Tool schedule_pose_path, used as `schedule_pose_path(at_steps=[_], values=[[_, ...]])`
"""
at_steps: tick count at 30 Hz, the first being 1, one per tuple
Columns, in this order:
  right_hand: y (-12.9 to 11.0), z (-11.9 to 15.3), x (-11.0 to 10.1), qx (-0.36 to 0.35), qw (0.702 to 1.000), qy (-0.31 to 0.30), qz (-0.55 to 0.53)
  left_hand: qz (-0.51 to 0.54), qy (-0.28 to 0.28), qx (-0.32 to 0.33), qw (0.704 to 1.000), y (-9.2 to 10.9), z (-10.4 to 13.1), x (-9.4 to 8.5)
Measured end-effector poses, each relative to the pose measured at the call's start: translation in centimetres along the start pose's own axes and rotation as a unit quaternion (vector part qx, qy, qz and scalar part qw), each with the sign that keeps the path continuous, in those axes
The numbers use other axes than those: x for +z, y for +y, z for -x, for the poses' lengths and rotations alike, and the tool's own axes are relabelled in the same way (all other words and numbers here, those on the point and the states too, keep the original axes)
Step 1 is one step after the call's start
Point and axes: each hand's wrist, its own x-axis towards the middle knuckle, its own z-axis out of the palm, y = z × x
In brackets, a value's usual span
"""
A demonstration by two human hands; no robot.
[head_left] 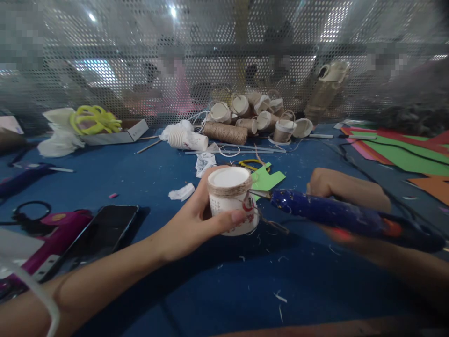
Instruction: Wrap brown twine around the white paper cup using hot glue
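Observation:
My left hand is wrapped round a white printed paper cup, which stands with its flat, closed end up. Several turns of jute twine circle the cup just under that end, and a loose tail of it hangs out at the right. A blue hot glue gun is gripped in my right hand, partly hidden behind its body. The metal nozzle meets the twine at the cup's right side; whether glue is coming out I cannot tell. Green paper lies behind the cup.
Twine-wrapped cups are heaped at the back beside a twine roll and stacked paper cups. Coloured paper sheets and a cord lie at the right. A phone and a magenta tool lie at the left.

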Motion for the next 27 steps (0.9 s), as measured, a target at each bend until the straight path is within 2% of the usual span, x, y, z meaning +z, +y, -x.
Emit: schedule_pose_path(at_steps=[4, 9, 12, 18, 23, 27], values=[[-0.4, -0.3, -0.1, -0.019, 0.999, -0.020, -0.018, 0.001, 0.005, -0.003, 1.000, 0.1, 0.0, 0.1], [0.7, 0.1, 0.1, 0.001, 1.000, 0.018, 0.003, 0.022, 0.022, 0.008, 0.999, 0.1, 0.0, 0.1], [1.1, 0.3, 0.3, 0.007, 1.000, 0.020, -0.001, 0.022, 0.022, 0.002, 0.999, 0.3, 0.0, 0.3], [0.5, 0.2, 0.2, -0.001, 1.000, 0.009, 0.010, -0.040, 0.035, -0.011, 0.999, 0.5, -0.1, 0.4], [0.1, 0.2, 0.2, -0.015, 1.000, 0.004, 0.001, -0.048, 0.006, -0.010, 0.999, 0.4, -0.2, 0.2], [0.3, 0.2, 0.1, 0.003, 1.000, 0.005, 0.014, -0.041, 0.022, -0.014, 0.999, 0.5, -0.1, 0.2]])
